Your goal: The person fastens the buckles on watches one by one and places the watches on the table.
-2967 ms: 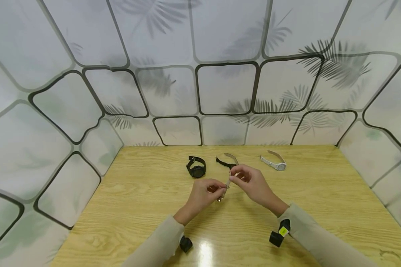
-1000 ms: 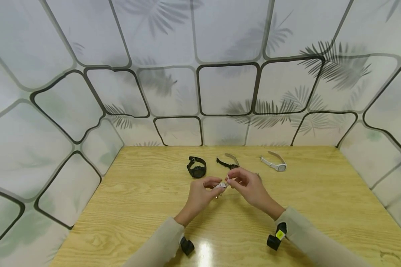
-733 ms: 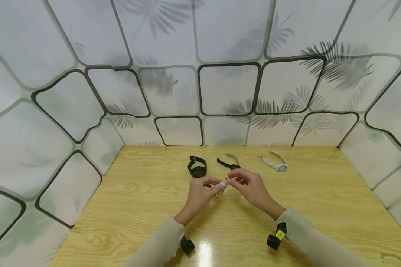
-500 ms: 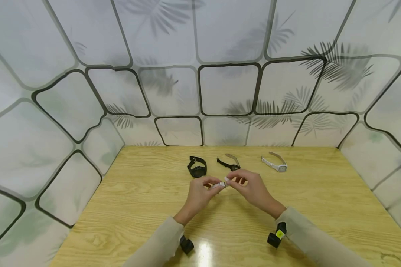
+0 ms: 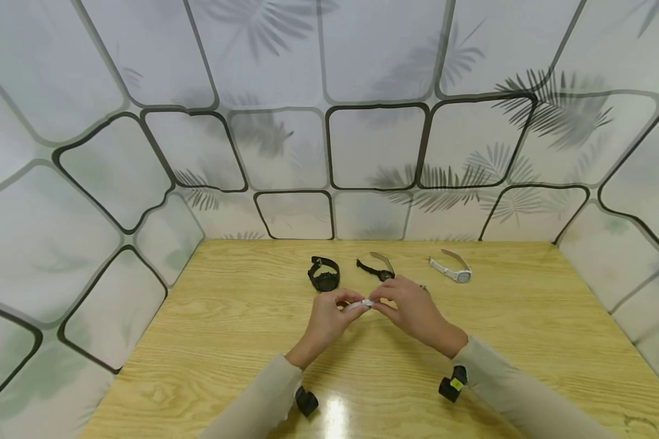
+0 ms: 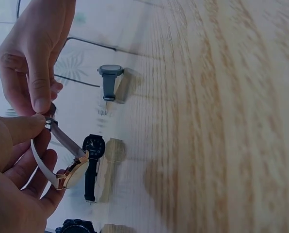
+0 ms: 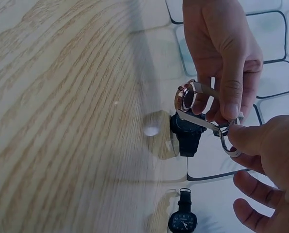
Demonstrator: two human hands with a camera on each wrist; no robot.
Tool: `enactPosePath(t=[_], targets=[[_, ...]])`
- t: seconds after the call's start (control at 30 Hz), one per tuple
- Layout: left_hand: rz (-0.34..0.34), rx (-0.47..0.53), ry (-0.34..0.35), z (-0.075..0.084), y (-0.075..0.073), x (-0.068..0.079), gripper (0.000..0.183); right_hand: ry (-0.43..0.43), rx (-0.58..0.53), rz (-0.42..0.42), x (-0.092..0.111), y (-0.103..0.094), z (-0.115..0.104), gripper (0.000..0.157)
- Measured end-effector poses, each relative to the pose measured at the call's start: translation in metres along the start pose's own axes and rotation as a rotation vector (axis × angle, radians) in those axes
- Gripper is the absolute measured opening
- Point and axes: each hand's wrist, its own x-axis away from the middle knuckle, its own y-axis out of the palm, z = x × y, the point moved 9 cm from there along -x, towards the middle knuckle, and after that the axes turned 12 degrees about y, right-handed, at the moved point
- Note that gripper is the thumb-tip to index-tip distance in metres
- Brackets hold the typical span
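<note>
Both hands hold one wristwatch with a pale strap and a rose-gold case. My left hand pinches the strap near its buckle between thumb and fingers. My right hand pinches the strap's end, which curls in a small loop at the buckle in the right wrist view. The fingertips of the two hands meet there. The strap forms a ring, with the case hanging below the hands. From the head view only a bit of white strap shows between the fingers; the case is hidden.
On the wooden table, beyond the hands, lie a chunky black watch, a slim black watch and a white watch. Patterned fabric walls stand at the back and sides.
My right hand has moved down and left, its fingertips now against my left hand's. The strap, earlier stretched between the hands, now shows only a small white part; the gold case has gone from the head view.
</note>
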Motion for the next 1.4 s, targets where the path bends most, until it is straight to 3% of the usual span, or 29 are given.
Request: enactPosePath(t=[0.17, 0.33, 0.47, 0.7, 0.93, 1.1, 1.3, 1.4], targets=[[0.000, 0.005, -0.007, -0.001, 0.000, 0.001, 0.012, 0.010, -0.065, 0.012, 0.002, 0.002, 0.001, 0.014], [0.005, 0.009, -0.006, -0.002, -0.002, 0.001, 0.013, 0.081, -0.230, 0.046, 0.007, 0.003, 0.016, 0.024], [-0.001, 0.017, -0.022, -0.004, -0.002, 0.000, 0.012, 0.106, -0.321, 0.053, 0.008, 0.003, 0.023, 0.021], [-0.042, 0.001, -0.013, -0.002, 0.003, -0.001, 0.013, 0.011, -0.251, 0.084, 0.009, 0.002, 0.014, 0.019], [-0.046, 0.029, -0.063, -0.008, 0.005, 0.002, 0.010, -0.049, -0.167, 0.087, 0.009, 0.005, 0.006, 0.018], [-0.055, 0.019, -0.051, -0.007, 0.005, 0.002, 0.012, -0.016, -0.173, 0.069, 0.009, 0.006, 0.010, 0.018], [-0.076, -0.007, -0.066, -0.007, 0.004, 0.000, 0.016, 0.030, -0.266, 0.073, 0.010, 0.005, 0.016, 0.019], [-0.080, 0.012, -0.084, -0.008, 0.004, 0.000, 0.015, 0.103, -0.349, 0.048, 0.012, 0.008, 0.025, 0.017]])
